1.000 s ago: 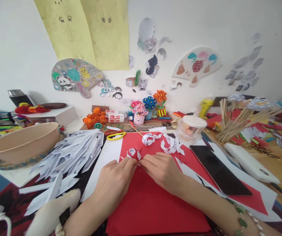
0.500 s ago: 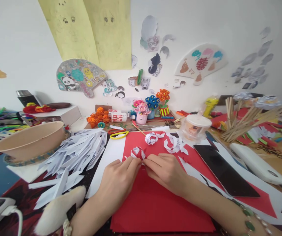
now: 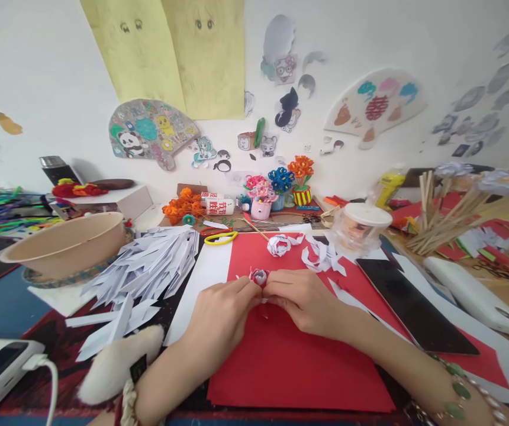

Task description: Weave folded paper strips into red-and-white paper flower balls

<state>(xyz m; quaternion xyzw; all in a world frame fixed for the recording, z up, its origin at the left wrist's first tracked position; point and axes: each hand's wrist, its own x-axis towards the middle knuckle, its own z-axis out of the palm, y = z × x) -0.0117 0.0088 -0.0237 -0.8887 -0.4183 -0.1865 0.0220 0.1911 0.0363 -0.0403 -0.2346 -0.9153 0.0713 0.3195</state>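
Observation:
A small red-and-white paper flower [image 3: 260, 277] is pinched between my two hands, over a sheet of red paper [image 3: 299, 367]. My left hand [image 3: 230, 305] grips its lower left side with closed fingers. From the right, the fingers of my right hand [image 3: 301, 296] close on the same flower, their tips meeting those of the left. Both hands hide the flower's base. Just beyond lies a white paper flower [image 3: 279, 244] on a thin stick, and right of it a loose curled white paper piece [image 3: 321, 255].
Folded white paper strips [image 3: 148, 266] are heaped on the left beside a beige basin [image 3: 65, 248]. Yellow-handled scissors [image 3: 221, 238] lie behind. To the right are a black phone [image 3: 414, 305], a lidded cup [image 3: 363, 223], a white power bank [image 3: 479, 296] and wooden sticks [image 3: 441, 225].
Both hands stay closed on the paper flower, which has turned so its white curled centre faces me more. The whole view has shifted slightly.

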